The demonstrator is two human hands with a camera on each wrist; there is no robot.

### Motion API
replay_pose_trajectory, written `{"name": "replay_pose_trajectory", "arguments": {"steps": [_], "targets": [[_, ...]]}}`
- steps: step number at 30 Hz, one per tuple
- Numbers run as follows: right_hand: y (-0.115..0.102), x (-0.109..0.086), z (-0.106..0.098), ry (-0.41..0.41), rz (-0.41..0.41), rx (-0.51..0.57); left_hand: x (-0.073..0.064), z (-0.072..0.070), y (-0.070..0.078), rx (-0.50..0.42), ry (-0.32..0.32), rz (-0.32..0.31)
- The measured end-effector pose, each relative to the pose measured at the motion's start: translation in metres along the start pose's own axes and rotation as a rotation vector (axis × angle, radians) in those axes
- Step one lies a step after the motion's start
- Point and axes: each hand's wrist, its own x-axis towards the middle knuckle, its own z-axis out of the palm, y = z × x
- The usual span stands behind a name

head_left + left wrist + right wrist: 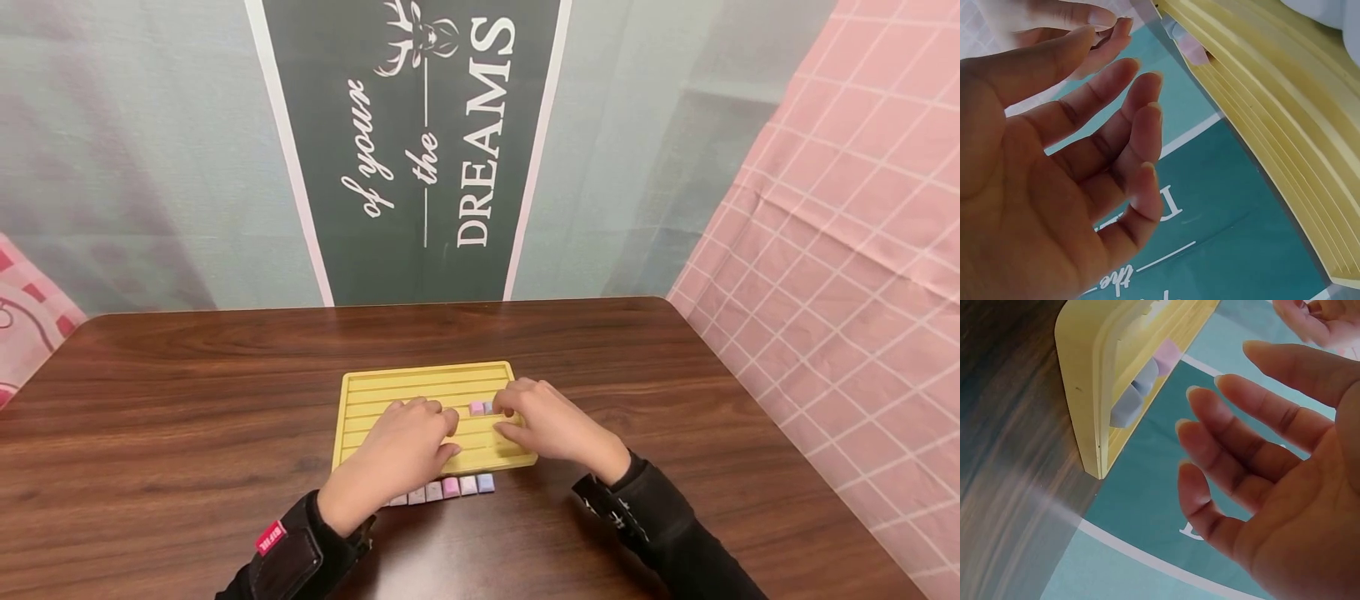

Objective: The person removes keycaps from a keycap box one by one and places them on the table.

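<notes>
A yellow ridged tray (420,383) lies on the table, and both hands hover over it. In one of its grooves sit a pink keycap-like block (477,408) and bluish ones beside it, partly hidden by the right fingers. The right wrist view shows the pink block (1167,356) and two grey-blue blocks (1127,407) in a line. My left hand (408,442) is over the tray's front middle, fingers loosely bent and holding nothing. My right hand (555,421) is at the tray's right side, its relaxed fingers (1210,444) holding nothing.
A row of several pink, white and blue keycap-like blocks (451,487) lies along the tray's front edge, its left end hidden by the left wrist. The dark wood table (187,400) meets a printed cloth (420,275) behind and a pink checked cloth (862,250) at right.
</notes>
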Motion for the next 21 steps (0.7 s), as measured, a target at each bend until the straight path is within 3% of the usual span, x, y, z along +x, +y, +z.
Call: {"name": "replay_pose_trajectory", "arguments": {"steps": [21], "targets": [[0.006,0.029,0.006,-0.131,0.068,-0.072,-0.002,-0.007,-0.016,-0.037,-0.082,-0.064]]}}
